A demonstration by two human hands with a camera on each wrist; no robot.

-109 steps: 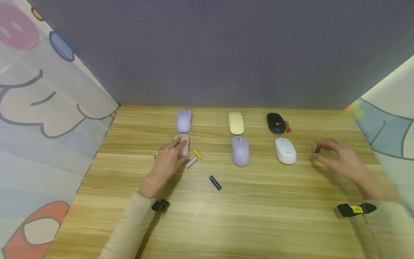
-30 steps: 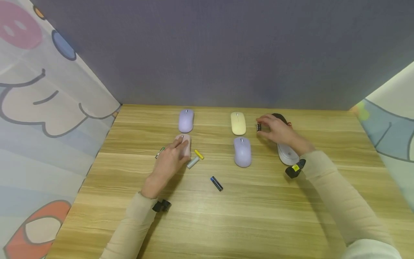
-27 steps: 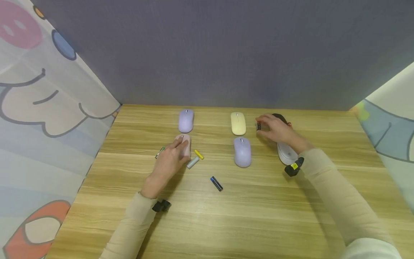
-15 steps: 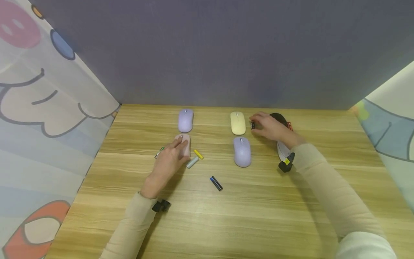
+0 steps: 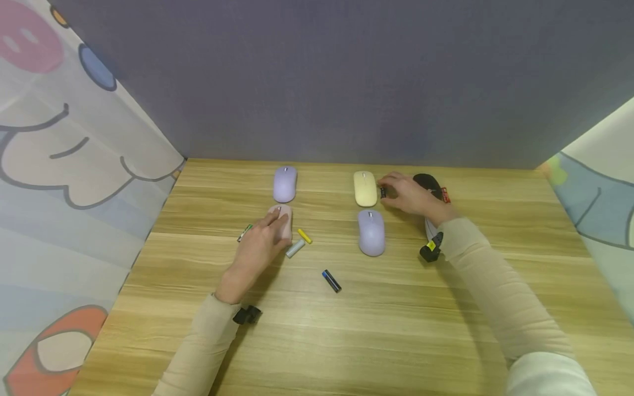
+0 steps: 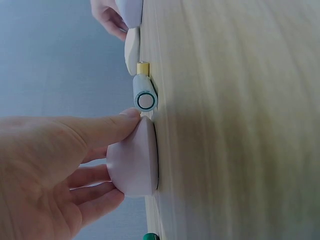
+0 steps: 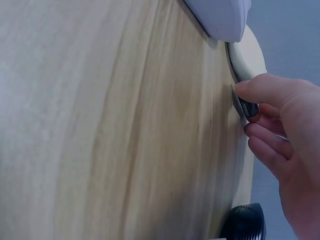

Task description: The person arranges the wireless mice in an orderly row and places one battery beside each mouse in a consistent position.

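My left hand [image 5: 255, 247] grips a pink computer mouse [image 6: 134, 165], thumb on one side and fingers on the other in the left wrist view. Beside that mouse lie a grey battery [image 5: 295, 248] and a yellow battery [image 5: 305, 236]; a green-ended battery [image 5: 245, 233] peeks out left of the hand. Between thumb and fingertips, my right hand [image 5: 408, 195] pinches a small black battery [image 7: 247, 107]. It is close to the right side of the yellow mouse [image 5: 365, 188], low over the tabletop; whether it touches the wood I cannot tell.
Purple mice stand at the back left [image 5: 284, 185] and in front of the yellow one [image 5: 371, 232]. Under my right forearm, a black mouse [image 5: 427, 183] and a white mouse [image 5: 430, 228] are partly hidden. A red battery [image 5: 445, 195] and a black-blue battery [image 5: 331, 280] lie loose.
My right hand has carried the black battery from the table's right side leftward, past the black and white mice, up to the yellow mouse. My left hand stays on the pink mouse.
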